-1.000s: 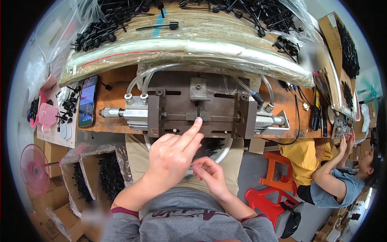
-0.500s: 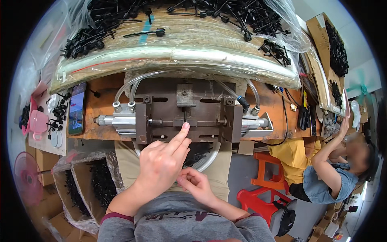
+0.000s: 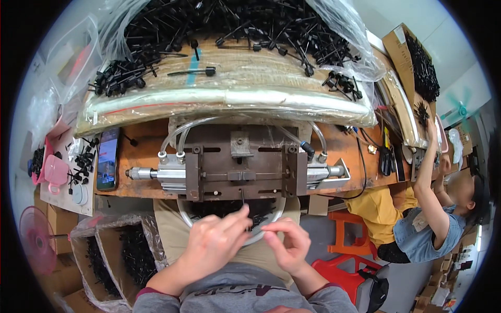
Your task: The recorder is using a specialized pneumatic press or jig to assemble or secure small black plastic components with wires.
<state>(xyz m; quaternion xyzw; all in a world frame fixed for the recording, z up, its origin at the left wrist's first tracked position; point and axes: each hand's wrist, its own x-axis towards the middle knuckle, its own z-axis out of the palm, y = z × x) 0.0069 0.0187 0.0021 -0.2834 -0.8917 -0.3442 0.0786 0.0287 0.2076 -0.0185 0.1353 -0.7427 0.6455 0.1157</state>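
Observation:
My left hand (image 3: 216, 240) is just below the front edge of a dark metal clamping fixture (image 3: 219, 187). Its fingers are closed and slightly blurred, around a thin black-stemmed part (image 3: 243, 196) whose stem points up toward the fixture. To its right, my right hand (image 3: 289, 245) is curled, thumb and forefinger tips close together; anything between them is too small to make out. Under both hands, a basin (image 3: 282, 211) with a pale round rim rests on my lap, with black parts in it. A small metal block (image 3: 241, 176) sits mid-fixture, between two silver air cylinders (image 3: 172, 173).
Behind the fixture, a plastic-wrapped cardboard tray (image 3: 156, 101) holds a heap of black stemmed parts. A phone (image 3: 107, 159) and pink cup (image 3: 56, 169) stand left. Boxed parts (image 3: 136, 255) are at lower left. A co-worker (image 3: 433, 219) sits right, near red stools (image 3: 339, 271).
My left hand has drawn back from the fixture's centre toward me, with a black stem now at its fingers. My right hand has moved right, away from the left. The view has shifted slightly.

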